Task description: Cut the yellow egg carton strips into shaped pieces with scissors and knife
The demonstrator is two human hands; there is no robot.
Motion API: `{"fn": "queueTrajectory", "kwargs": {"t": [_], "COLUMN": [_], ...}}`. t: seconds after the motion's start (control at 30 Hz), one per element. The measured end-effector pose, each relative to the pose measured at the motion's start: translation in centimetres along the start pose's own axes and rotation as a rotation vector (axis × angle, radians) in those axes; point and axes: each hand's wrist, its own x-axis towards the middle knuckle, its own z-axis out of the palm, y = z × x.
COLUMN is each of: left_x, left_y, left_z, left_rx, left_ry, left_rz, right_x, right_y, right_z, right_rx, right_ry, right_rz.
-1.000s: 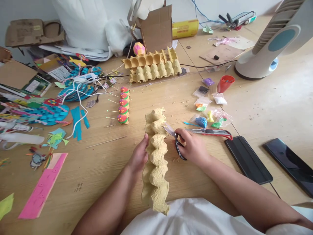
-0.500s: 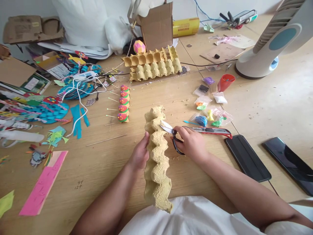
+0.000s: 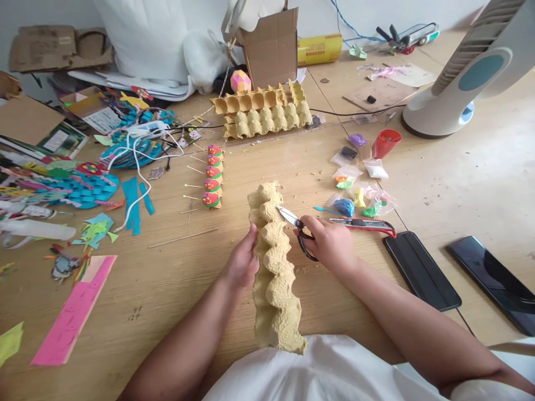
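Note:
My left hand is closed on the left edge of a long yellow egg carton strip, its thumb showing and its other fingers mostly behind the strip. The strip has a row of bumps and its near end reaches my white shirt. In my right hand is a pair of scissors with black handles. The blades point left and touch the strip's right edge near its far end; they look nearly closed. Beyond my left hand stands a row of painted egg carton cups in red and green.
More egg carton pieces lie at the back. On the right are bags of coloured clay, a red cup, a utility knife, two black phone-like slabs and a fan. Paper crafts crowd the left.
The near end of the egg carton strip has swung slightly to the right. The scissors have shifted a little, and their blades look more closed. Both hands keep their hold.

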Motion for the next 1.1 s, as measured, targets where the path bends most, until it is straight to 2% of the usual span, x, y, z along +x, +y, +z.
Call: {"fn": "queueTrajectory", "kwargs": {"t": [0.23,0.43,0.53,0.67,1.1], "left_x": [0.21,0.21,0.12,0.13,-0.12], "left_y": [-0.14,0.03,0.04,-0.17,-0.33], "left_z": [-0.29,-0.13,0.12,0.01,0.27], "left_rx": [-0.048,-0.041,-0.013,0.019,0.034], "left_ry": [-0.006,0.044,0.083,0.097,0.097], "left_rz": [0.035,0.073,0.1,0.105,0.128], "right_x": [0.21,0.22,0.1,-0.08,-0.04], "right_y": [-0.3,0.16,0.2,-0.25,-0.11], "right_z": [0.06,0.59,0.41,0.05,0.45], "right_rx": [0.107,0.386,0.48,0.419,0.215], "right_ry": [-0.095,-0.091,-0.089,-0.094,-0.003], "right_rz": [0.088,0.167,0.14,0.082,0.038]}}
